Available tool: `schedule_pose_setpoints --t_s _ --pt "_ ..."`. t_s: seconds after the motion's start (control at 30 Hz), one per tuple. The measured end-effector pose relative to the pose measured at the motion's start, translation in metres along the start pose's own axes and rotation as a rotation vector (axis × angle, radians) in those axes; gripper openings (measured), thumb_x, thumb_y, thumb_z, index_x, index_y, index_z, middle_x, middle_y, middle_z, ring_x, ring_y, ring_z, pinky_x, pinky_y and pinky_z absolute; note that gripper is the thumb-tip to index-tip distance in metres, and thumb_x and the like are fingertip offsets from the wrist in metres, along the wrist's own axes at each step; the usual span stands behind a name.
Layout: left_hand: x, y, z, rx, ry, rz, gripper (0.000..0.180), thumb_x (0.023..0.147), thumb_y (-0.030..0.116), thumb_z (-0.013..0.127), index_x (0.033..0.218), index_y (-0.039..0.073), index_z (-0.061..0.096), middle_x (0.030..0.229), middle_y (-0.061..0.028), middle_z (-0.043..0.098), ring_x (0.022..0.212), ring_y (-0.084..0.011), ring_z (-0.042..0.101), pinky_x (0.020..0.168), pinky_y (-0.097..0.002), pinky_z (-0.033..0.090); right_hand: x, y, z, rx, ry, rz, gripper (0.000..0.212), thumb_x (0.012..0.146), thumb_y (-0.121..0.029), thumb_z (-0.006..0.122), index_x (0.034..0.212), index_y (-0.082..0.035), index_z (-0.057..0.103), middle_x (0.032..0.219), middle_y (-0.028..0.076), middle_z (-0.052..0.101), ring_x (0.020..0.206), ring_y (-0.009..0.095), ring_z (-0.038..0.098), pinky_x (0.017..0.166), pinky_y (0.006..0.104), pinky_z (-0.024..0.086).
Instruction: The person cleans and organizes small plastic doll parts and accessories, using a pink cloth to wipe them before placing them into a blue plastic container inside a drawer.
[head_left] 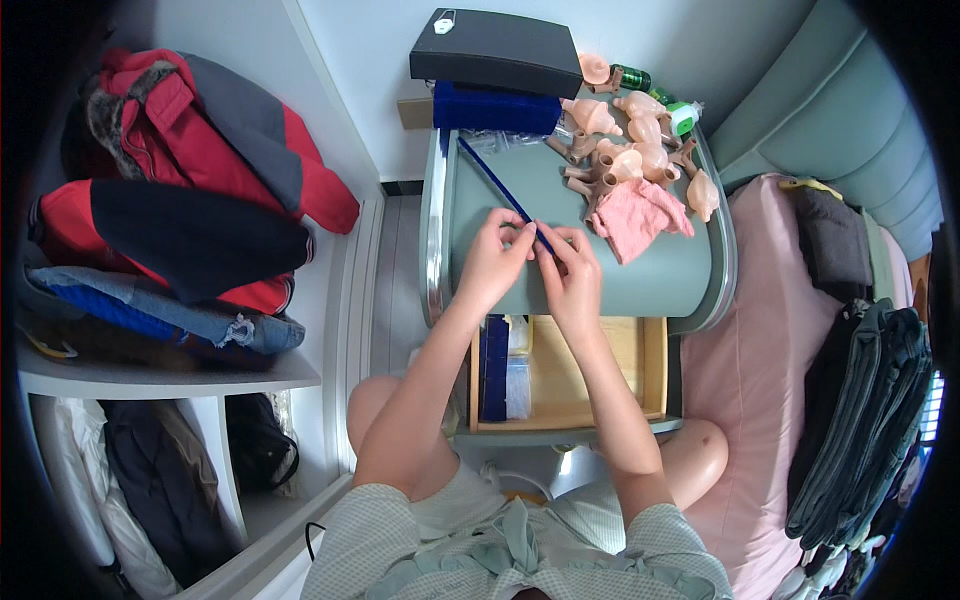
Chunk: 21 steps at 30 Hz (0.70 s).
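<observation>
A long, thin dark blue strip (492, 178) slants over the grey-green tabletop, its far end toward the upper left. Its near end lies between my left hand (499, 255) and my right hand (571, 272), both closed on it by thumb and fingers. Whether it is a rod or a flat panel seen edge-on, I cannot tell. Beyond the strip is a dark blue box (497, 108) under a black box (495, 52). Right of my hands lies a crumpled pink cloth (640, 218), beside peach-coloured rounded pieces (645, 130) and brown branching tube pieces (590, 190).
Below the tabletop (640, 285), a wooden drawer (575, 385) stands pulled out, holding a dark blue piece (493, 370) and clear packets (517, 385). Green bottles (632, 78) stand at the back right. Shelves with jackets (200, 230) are left; a pink-covered bed (745, 400) is right.
</observation>
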<state>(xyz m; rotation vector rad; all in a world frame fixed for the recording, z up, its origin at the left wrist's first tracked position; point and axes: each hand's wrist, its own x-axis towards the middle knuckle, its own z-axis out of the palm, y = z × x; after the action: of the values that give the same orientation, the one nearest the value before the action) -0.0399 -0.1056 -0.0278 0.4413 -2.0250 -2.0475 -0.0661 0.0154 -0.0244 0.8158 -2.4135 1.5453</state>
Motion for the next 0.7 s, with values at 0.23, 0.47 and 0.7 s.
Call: schedule_pose_setpoints --t_s 0.23,0.47,0.7 --pt "-0.016 0.012 -0.007 -0.13 -0.033 -0.053 0.025 0.087 0.024 0.059 0.075 0.004 0.052 0.059 0.0004 0.056 0.044 -0.0032 0.042 0.039 -0.0194 0.03 -0.032 -0.004 0.001 0.062 0.099 -0.063 0.033 0.081 0.003 0.058 0.112 -0.006 0.062 0.088 0.007 0.052 0.062 0.013 0.048 0.054 0.024 0.043" --pt "-0.037 0.007 -0.01 -0.063 -0.092 -0.07 0.023 0.086 0.018 0.057 0.069 0.004 0.054 0.058 0.0007 0.053 0.045 -0.0043 0.046 0.039 -0.0183 0.033 -0.076 -0.001 -0.005 0.095 0.121 -0.04 0.039 0.074 0.004 0.064 0.111 -0.007 0.063 0.089 0.007 0.053 0.066 0.011 0.048 0.052 0.0221 0.039" --pt "-0.06 0.01 -0.016 -0.061 -0.347 -0.179 0.017 0.085 0.017 0.055 0.073 0.005 0.054 0.06 0.0013 0.051 0.048 -0.0049 0.049 0.039 -0.0186 0.034 -0.111 -0.005 -0.019 0.441 0.032 0.032 0.035 0.074 0.004 0.063 0.108 -0.001 0.063 0.095 0.008 0.058 0.075 0.01 0.054 0.059 0.0207 0.042"
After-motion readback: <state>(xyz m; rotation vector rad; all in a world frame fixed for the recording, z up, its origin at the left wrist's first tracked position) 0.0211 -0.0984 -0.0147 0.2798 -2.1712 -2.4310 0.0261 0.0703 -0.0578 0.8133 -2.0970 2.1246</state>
